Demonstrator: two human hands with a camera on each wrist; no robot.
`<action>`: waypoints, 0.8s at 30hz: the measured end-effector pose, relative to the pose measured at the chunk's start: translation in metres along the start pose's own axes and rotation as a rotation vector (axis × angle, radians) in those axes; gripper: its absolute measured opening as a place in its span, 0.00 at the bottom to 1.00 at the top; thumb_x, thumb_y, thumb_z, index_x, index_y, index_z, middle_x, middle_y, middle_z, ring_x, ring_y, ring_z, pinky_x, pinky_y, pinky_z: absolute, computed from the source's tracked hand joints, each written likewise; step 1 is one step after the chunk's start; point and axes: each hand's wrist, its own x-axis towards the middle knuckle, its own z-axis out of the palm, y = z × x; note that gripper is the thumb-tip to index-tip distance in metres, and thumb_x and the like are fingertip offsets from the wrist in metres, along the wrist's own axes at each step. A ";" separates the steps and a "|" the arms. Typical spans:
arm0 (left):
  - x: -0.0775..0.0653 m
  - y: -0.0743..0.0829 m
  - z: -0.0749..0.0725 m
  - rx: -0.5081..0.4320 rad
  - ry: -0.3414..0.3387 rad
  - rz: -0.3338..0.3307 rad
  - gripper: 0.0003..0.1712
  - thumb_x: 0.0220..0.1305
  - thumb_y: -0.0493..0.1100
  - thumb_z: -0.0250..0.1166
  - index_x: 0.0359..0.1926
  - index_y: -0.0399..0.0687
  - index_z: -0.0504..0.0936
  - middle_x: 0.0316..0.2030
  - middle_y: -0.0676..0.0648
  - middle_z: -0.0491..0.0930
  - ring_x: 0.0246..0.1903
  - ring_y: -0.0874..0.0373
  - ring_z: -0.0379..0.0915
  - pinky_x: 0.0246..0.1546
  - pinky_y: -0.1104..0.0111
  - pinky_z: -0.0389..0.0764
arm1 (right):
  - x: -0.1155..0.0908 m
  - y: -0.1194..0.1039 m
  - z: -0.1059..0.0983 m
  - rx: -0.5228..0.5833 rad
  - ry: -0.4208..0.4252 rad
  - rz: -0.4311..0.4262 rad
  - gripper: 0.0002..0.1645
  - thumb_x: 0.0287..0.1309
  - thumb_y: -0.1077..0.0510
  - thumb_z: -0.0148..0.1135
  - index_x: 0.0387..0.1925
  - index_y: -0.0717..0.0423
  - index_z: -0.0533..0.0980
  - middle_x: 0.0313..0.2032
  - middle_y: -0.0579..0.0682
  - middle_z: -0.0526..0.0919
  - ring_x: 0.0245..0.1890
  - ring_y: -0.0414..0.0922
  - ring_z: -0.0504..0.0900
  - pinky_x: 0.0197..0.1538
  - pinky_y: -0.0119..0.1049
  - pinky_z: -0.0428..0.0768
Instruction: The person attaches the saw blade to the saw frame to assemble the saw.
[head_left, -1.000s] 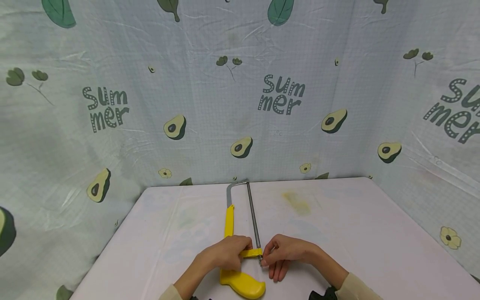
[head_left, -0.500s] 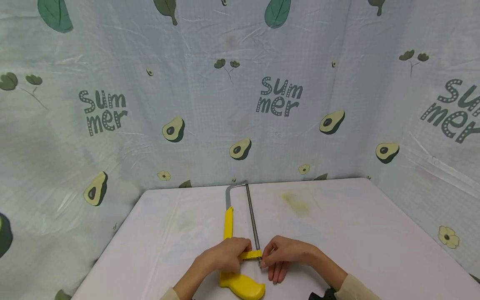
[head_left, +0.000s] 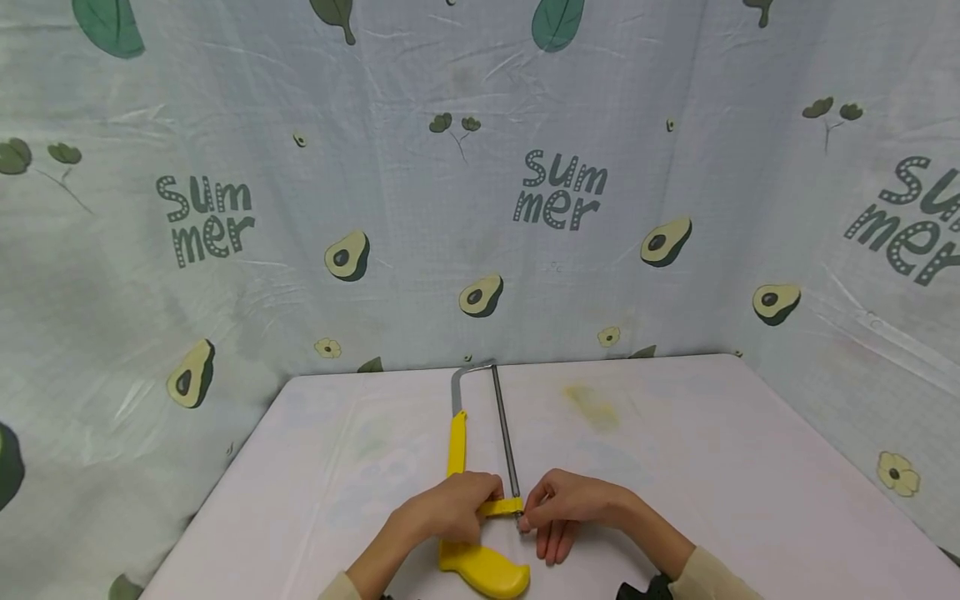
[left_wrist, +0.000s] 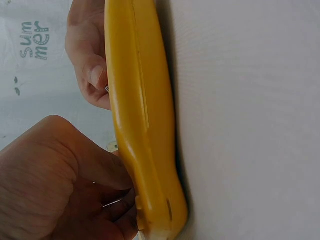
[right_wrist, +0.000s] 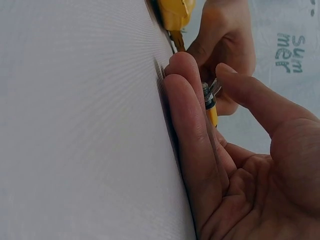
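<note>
Steadiness seemed key: left hand (head_left: 457, 504) gripped the bow-shaped, yellow-and-grey metal hacksaw (head_left: 457, 446) while right hand (head_left: 573, 504) pinched its small silvery fitting (right_wrist: 215, 87).

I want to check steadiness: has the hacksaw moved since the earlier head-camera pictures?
No, the hacksaw shows no visible shift: in the head view, it keeps the same place against the yellowish stain on the tabletop.
</note>
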 end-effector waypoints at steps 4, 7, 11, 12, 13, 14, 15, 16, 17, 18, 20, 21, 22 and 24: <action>0.000 0.000 -0.001 0.008 -0.001 -0.001 0.22 0.51 0.28 0.69 0.43 0.57 0.78 0.32 0.59 0.75 0.33 0.65 0.69 0.38 0.73 0.73 | 0.000 -0.001 0.000 0.000 -0.001 -0.001 0.17 0.67 0.50 0.66 0.42 0.60 0.85 0.25 0.50 0.88 0.21 0.38 0.88 0.28 0.32 0.84; 0.000 0.000 -0.001 0.003 -0.003 -0.001 0.22 0.51 0.28 0.69 0.43 0.57 0.78 0.32 0.58 0.75 0.32 0.65 0.69 0.38 0.73 0.73 | 0.000 -0.001 0.000 0.004 -0.004 0.000 0.17 0.67 0.50 0.66 0.42 0.61 0.85 0.25 0.50 0.88 0.21 0.38 0.88 0.28 0.31 0.84; 0.000 0.000 0.000 -0.001 -0.004 -0.001 0.22 0.51 0.28 0.69 0.43 0.57 0.78 0.32 0.58 0.75 0.32 0.65 0.69 0.37 0.73 0.73 | -0.001 0.000 0.000 0.008 -0.008 0.001 0.17 0.67 0.50 0.65 0.43 0.61 0.85 0.25 0.50 0.88 0.21 0.38 0.88 0.28 0.31 0.84; 0.000 0.000 0.000 -0.003 -0.003 -0.002 0.22 0.51 0.28 0.69 0.43 0.57 0.78 0.32 0.59 0.75 0.32 0.65 0.69 0.37 0.73 0.73 | -0.001 0.000 0.000 0.009 -0.008 0.000 0.17 0.67 0.50 0.65 0.43 0.61 0.85 0.25 0.50 0.88 0.21 0.38 0.88 0.28 0.31 0.84; 0.000 -0.001 0.000 -0.001 -0.003 -0.001 0.22 0.51 0.28 0.69 0.43 0.57 0.78 0.32 0.59 0.75 0.32 0.65 0.69 0.37 0.73 0.73 | -0.001 0.000 0.000 0.009 -0.007 -0.003 0.17 0.67 0.51 0.65 0.43 0.61 0.85 0.25 0.50 0.88 0.21 0.38 0.88 0.28 0.31 0.84; 0.000 -0.001 0.000 0.000 -0.003 -0.001 0.22 0.51 0.28 0.69 0.43 0.57 0.78 0.32 0.59 0.75 0.32 0.65 0.69 0.38 0.73 0.73 | -0.001 0.000 0.000 0.009 -0.007 -0.003 0.17 0.67 0.51 0.65 0.43 0.61 0.85 0.25 0.50 0.88 0.21 0.38 0.88 0.28 0.31 0.84; 0.000 -0.001 0.001 -0.001 -0.003 -0.002 0.23 0.51 0.28 0.69 0.43 0.57 0.78 0.32 0.59 0.75 0.32 0.65 0.69 0.38 0.73 0.73 | -0.001 -0.001 0.001 0.009 -0.007 -0.003 0.17 0.67 0.51 0.64 0.43 0.62 0.85 0.25 0.50 0.88 0.21 0.38 0.88 0.28 0.31 0.84; 0.000 -0.001 0.001 -0.003 -0.004 -0.003 0.23 0.50 0.28 0.70 0.43 0.57 0.78 0.32 0.59 0.75 0.32 0.65 0.69 0.38 0.73 0.73 | -0.002 -0.001 0.001 0.009 -0.007 -0.005 0.17 0.67 0.51 0.64 0.43 0.62 0.85 0.25 0.50 0.88 0.21 0.38 0.88 0.27 0.31 0.84; 0.000 -0.001 0.001 -0.004 -0.004 -0.003 0.23 0.50 0.28 0.70 0.43 0.57 0.78 0.32 0.59 0.75 0.32 0.65 0.69 0.38 0.73 0.74 | -0.002 -0.001 0.001 0.007 -0.006 -0.006 0.17 0.67 0.51 0.64 0.43 0.62 0.85 0.25 0.50 0.88 0.21 0.38 0.88 0.27 0.31 0.84; 0.000 -0.001 0.001 -0.006 -0.004 -0.005 0.23 0.50 0.28 0.70 0.43 0.57 0.78 0.32 0.59 0.75 0.32 0.65 0.70 0.38 0.73 0.74 | -0.002 -0.002 0.002 0.005 -0.005 -0.005 0.17 0.67 0.51 0.64 0.44 0.62 0.85 0.25 0.50 0.88 0.21 0.38 0.88 0.27 0.31 0.84; 0.000 -0.001 0.001 -0.007 -0.004 -0.006 0.23 0.49 0.28 0.70 0.43 0.57 0.78 0.32 0.59 0.75 0.33 0.65 0.69 0.39 0.73 0.74 | -0.002 -0.002 0.002 0.002 -0.002 -0.001 0.17 0.67 0.51 0.64 0.44 0.62 0.85 0.25 0.50 0.88 0.21 0.38 0.88 0.27 0.31 0.84; 0.000 -0.001 0.001 -0.006 -0.003 -0.005 0.23 0.49 0.28 0.70 0.43 0.57 0.78 0.32 0.59 0.75 0.33 0.65 0.69 0.39 0.73 0.74 | -0.003 -0.002 0.002 -0.001 -0.002 -0.002 0.17 0.67 0.51 0.64 0.44 0.63 0.84 0.24 0.50 0.88 0.21 0.39 0.88 0.27 0.30 0.84; 0.000 -0.001 0.001 -0.006 -0.002 -0.005 0.23 0.50 0.28 0.70 0.43 0.57 0.78 0.32 0.59 0.75 0.33 0.65 0.69 0.39 0.73 0.74 | -0.003 -0.003 0.003 -0.001 -0.001 -0.002 0.18 0.67 0.51 0.63 0.44 0.63 0.84 0.25 0.50 0.88 0.21 0.39 0.88 0.27 0.30 0.84; 0.000 0.000 0.001 0.000 0.000 -0.001 0.23 0.50 0.28 0.70 0.43 0.57 0.78 0.32 0.59 0.75 0.33 0.65 0.69 0.39 0.73 0.74 | -0.003 -0.003 0.003 0.000 -0.001 -0.001 0.17 0.67 0.51 0.63 0.44 0.63 0.84 0.25 0.50 0.88 0.21 0.39 0.88 0.27 0.31 0.84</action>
